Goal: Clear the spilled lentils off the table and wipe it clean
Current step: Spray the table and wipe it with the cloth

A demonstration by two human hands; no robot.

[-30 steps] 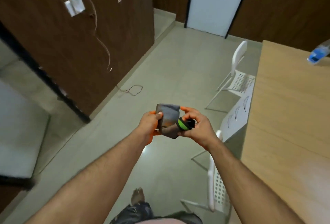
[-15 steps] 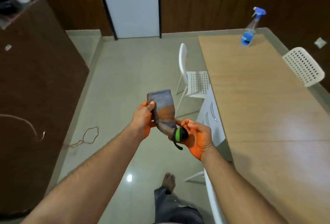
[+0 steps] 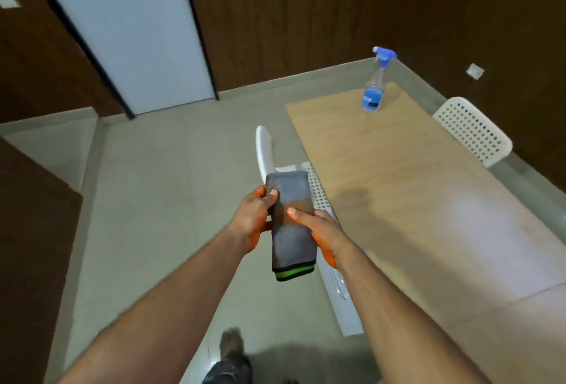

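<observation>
Cloth (image 3: 291, 224): grey, folded into a long strip, with a black and green band at its lower end; held upright in the air in front of the person, over the floor just left of the worktop's near-left edge.
Left hand (image 3: 252, 218): grasps the cloth's left edge near the top, thumb on the front face, fingers curled behind.
Right hand (image 3: 321, 230): grasps the cloth's right side at mid-height, thumb pressed on the front face, fingers wrapped behind.
Worktop (image 3: 428, 199): light wood, long, running from the far wall toward the lower right; a pale glare lies on its near half. No lentils can be made out on it; the surface is somewhat blurred.
Bottle (image 3: 375, 89): clear spray bottle with a blue trigger head and blue liquid at the bottom, standing upright near the worktop's far end, well apart from the hands.
Left chair (image 3: 266, 150): white, perforated seat, tucked against the worktop's left side, partly hidden behind the cloth.
Right chair (image 3: 471, 130): white, perforated back, at the worktop's right side.
Door (image 3: 122, 31): white, with a metal handle, set in dark wood walls at the upper left.
Floor (image 3: 168, 199): pale tiles; the person's foot (image 3: 231, 344) shows at the bottom.
</observation>
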